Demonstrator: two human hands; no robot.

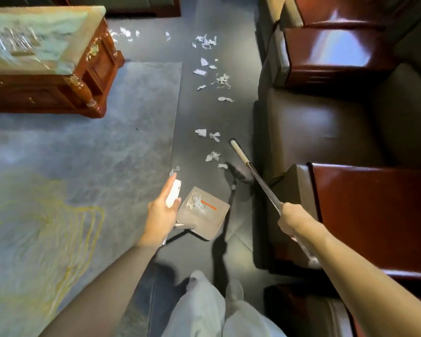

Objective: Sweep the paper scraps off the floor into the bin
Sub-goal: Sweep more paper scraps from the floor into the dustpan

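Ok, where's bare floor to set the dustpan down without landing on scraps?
Free: the rug left of the dustpan, on this side of the wooden table; also the dark floor gap between two scrap clusters. Crowded: paper scraps just beyond the broom head and farther along the sofa.

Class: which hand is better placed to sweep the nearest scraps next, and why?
Right. The right hand grips the broom, whose lower end lies by the nearest scraps; the left hand only holds the dustpan.
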